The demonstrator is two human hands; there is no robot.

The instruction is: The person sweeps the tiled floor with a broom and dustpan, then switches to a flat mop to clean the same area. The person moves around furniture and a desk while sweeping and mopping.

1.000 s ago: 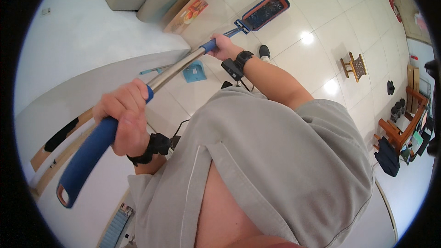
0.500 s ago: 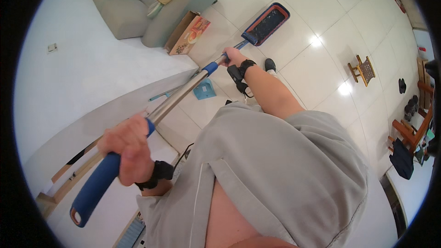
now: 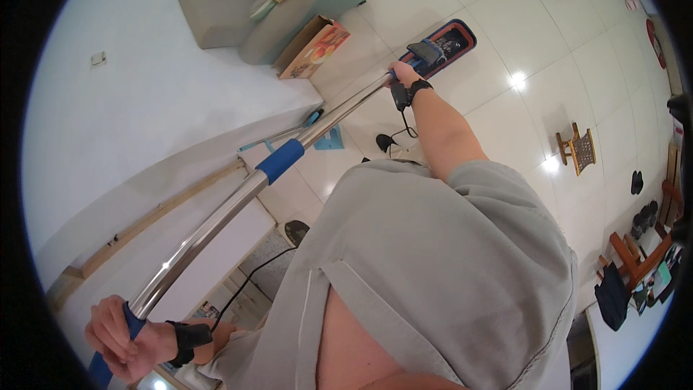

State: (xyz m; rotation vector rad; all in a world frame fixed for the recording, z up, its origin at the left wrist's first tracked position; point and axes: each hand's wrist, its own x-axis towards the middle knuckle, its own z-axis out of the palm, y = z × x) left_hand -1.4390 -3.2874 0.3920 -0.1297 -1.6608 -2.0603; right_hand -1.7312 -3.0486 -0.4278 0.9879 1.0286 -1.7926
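A mop with a long steel pole [image 3: 216,220], blue collars and a blue end grip runs from the lower left toward the upper middle. At the lower left my left hand [image 3: 119,339] is closed round the pole by the top of that grip. My right hand [image 3: 406,72] grips the pole's far part, close to the mop head. The flat grey mop head [image 3: 426,52] is tilted over the near end of a long dark-blue bucket [image 3: 471,35] with a reddish inner rim. Dark, wet-looking contents show inside the bucket, which stands on the tiled floor.
A cardboard box [image 3: 315,49] stands beside the grey sofa [image 3: 216,14]. A light-blue dustpan [image 3: 330,139] lies near the low white wall. My shoe [image 3: 385,143] is close below the bucket. A small woven stool [image 3: 577,148] stands to the right, with slippers [image 3: 636,182] beyond it.
My left hand has moved down and left along with the pole. My right hand has shifted right and slightly up, and the mop head now shows above the bucket's near end.
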